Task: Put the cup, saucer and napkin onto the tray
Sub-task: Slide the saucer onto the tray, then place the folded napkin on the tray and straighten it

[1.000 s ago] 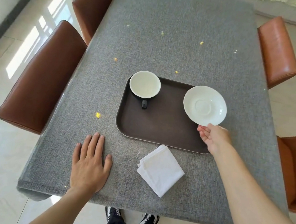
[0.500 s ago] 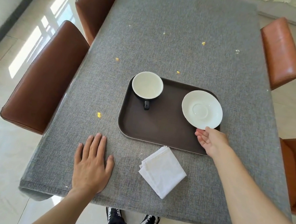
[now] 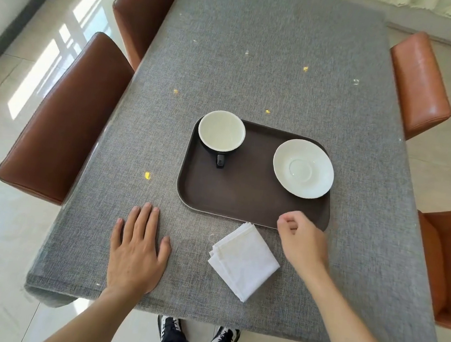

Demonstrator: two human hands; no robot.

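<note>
A dark brown tray lies on the grey tablecloth. In its far left corner stands a cup, black outside and white inside, handle toward me. A white saucer rests on the tray's right side. A folded white napkin lies on the cloth just in front of the tray. My right hand hovers at the tray's near right corner, right of the napkin, fingers loosely curled and holding nothing. My left hand lies flat on the cloth, left of the napkin.
Brown leather chairs stand along the left side and orange ones along the right. Small yellow specks dot the tablecloth. The table's near edge is close to my feet.
My right hand set the saucer down on the tray's right side, let go of it and drew back toward the napkin. My left hand stayed flat on the cloth.
</note>
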